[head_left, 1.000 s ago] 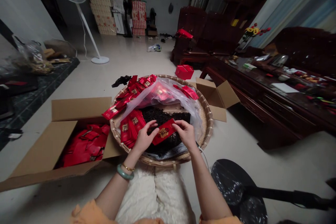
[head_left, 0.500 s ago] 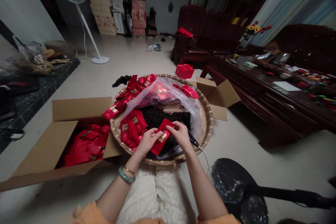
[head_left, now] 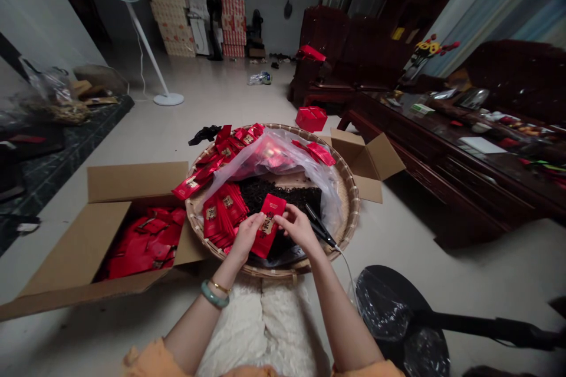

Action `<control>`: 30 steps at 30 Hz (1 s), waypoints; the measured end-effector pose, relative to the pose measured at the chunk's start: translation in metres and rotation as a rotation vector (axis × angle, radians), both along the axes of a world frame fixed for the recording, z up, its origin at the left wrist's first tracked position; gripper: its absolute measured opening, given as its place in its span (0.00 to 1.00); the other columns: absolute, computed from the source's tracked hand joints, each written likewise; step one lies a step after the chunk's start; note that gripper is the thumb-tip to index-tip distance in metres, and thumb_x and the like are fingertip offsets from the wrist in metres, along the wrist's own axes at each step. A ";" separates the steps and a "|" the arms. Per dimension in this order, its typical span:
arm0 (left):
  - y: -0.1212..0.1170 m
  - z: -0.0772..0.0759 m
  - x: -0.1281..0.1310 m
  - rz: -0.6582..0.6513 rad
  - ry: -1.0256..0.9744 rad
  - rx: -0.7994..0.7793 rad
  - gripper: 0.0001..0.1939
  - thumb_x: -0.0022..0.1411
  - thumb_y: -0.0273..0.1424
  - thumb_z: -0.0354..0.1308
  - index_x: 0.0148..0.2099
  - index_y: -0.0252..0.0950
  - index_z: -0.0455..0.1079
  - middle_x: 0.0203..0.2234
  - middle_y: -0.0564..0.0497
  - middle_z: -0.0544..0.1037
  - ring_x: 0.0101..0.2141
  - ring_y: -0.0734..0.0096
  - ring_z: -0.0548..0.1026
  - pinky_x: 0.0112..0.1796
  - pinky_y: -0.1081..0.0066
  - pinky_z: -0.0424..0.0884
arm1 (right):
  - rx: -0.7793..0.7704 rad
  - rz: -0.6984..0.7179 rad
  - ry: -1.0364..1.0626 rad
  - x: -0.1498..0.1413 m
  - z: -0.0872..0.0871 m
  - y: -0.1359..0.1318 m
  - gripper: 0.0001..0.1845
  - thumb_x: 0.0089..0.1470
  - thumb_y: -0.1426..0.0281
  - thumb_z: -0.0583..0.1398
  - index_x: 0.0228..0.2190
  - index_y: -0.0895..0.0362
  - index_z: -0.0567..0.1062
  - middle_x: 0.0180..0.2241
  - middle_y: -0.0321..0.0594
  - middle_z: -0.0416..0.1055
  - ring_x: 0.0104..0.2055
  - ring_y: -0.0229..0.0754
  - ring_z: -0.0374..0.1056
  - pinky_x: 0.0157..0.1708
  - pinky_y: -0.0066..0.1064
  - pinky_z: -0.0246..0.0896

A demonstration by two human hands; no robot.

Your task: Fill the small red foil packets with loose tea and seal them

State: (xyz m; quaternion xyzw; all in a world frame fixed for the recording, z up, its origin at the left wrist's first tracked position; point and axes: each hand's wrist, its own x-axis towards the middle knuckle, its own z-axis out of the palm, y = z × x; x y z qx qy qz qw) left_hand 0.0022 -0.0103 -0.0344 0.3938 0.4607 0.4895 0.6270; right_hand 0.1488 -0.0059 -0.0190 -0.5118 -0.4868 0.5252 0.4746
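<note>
Both hands hold one red packet [head_left: 266,227] with gold and black print over the near part of a round bamboo tray [head_left: 354,212]. My left hand [head_left: 247,237] pinches its left edge. My right hand [head_left: 297,225] grips its right edge, fingers closed. Beneath the packet lies a heap of dark, curly dried leaves [head_left: 300,195] on clear plastic. To the left of the leaves, a fanned stack of red packets [head_left: 224,215] lies in the tray. A black corded tool like a hair straightener [head_left: 325,231] rests right of my right hand.
More red packets [head_left: 225,150] and a clear plastic bag [head_left: 305,168] fill the tray's far side. An open carton of red packets [head_left: 145,244] stands left, another open carton [head_left: 369,159] right. A black round stand base [head_left: 389,300] is at lower right, a white fan [head_left: 168,99] behind.
The red packet has been turned more upright, and its printed front now shows more. My right hand has shifted slightly left and down along its edge.
</note>
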 end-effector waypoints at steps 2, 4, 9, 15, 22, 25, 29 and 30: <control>0.001 -0.001 -0.001 0.045 0.009 0.012 0.21 0.51 0.46 0.58 0.35 0.32 0.70 0.29 0.50 0.76 0.30 0.69 0.73 0.34 0.71 0.68 | -0.011 0.029 0.002 -0.004 -0.004 -0.004 0.20 0.41 0.61 0.64 0.36 0.58 0.71 0.22 0.31 0.67 0.21 0.34 0.63 0.15 0.22 0.55; 0.000 0.000 -0.003 0.014 0.038 0.022 0.21 0.51 0.45 0.59 0.39 0.32 0.69 0.31 0.49 0.77 0.32 0.67 0.74 0.36 0.70 0.69 | 0.006 0.027 0.011 -0.007 -0.008 -0.007 0.18 0.42 0.61 0.64 0.35 0.58 0.72 0.24 0.34 0.70 0.22 0.34 0.64 0.16 0.22 0.56; -0.002 0.006 -0.011 -0.203 0.255 0.149 0.26 0.42 0.34 0.66 0.46 0.33 0.68 0.40 0.47 0.77 0.41 0.63 0.74 0.44 0.64 0.69 | 0.184 0.059 -0.095 -0.007 -0.009 -0.013 0.20 0.45 0.66 0.63 0.42 0.55 0.71 0.37 0.40 0.74 0.34 0.40 0.69 0.31 0.30 0.67; 0.003 -0.007 -0.015 -0.125 0.443 0.322 0.18 0.47 0.33 0.63 0.42 0.32 0.69 0.36 0.48 0.78 0.37 0.64 0.75 0.42 0.64 0.70 | 0.694 -0.057 -0.487 -0.002 0.027 -0.026 0.24 0.51 0.72 0.58 0.51 0.52 0.66 0.49 0.45 0.67 0.49 0.46 0.64 0.44 0.40 0.65; 0.003 -0.008 -0.017 -0.113 0.681 0.417 0.15 0.50 0.27 0.58 0.43 0.34 0.71 0.34 0.50 0.78 0.36 0.68 0.74 0.40 0.69 0.69 | 0.937 -0.065 -0.855 -0.003 0.040 -0.030 0.07 0.51 0.73 0.59 0.35 0.54 0.75 0.32 0.42 0.69 0.43 0.46 0.60 0.44 0.40 0.62; 0.002 -0.005 -0.018 -0.103 0.732 0.427 0.14 0.50 0.26 0.57 0.41 0.34 0.72 0.32 0.51 0.78 0.34 0.68 0.74 0.39 0.69 0.70 | 0.922 -0.138 -0.938 -0.005 0.040 -0.033 0.06 0.52 0.70 0.59 0.33 0.55 0.76 0.35 0.44 0.67 0.44 0.47 0.58 0.45 0.41 0.60; 0.004 -0.008 -0.019 -0.106 0.732 0.456 0.16 0.49 0.23 0.55 0.43 0.35 0.71 0.35 0.50 0.79 0.35 0.67 0.75 0.38 0.70 0.71 | 0.873 0.013 -1.002 -0.007 0.044 -0.036 0.07 0.53 0.66 0.59 0.34 0.55 0.75 0.33 0.42 0.70 0.42 0.46 0.60 0.44 0.40 0.58; 0.004 -0.008 -0.019 -0.114 0.727 0.468 0.17 0.49 0.23 0.54 0.43 0.36 0.71 0.35 0.50 0.79 0.35 0.67 0.75 0.38 0.70 0.71 | 0.849 0.050 -1.019 -0.007 0.044 -0.036 0.07 0.53 0.65 0.60 0.33 0.55 0.75 0.31 0.41 0.71 0.43 0.46 0.61 0.46 0.42 0.56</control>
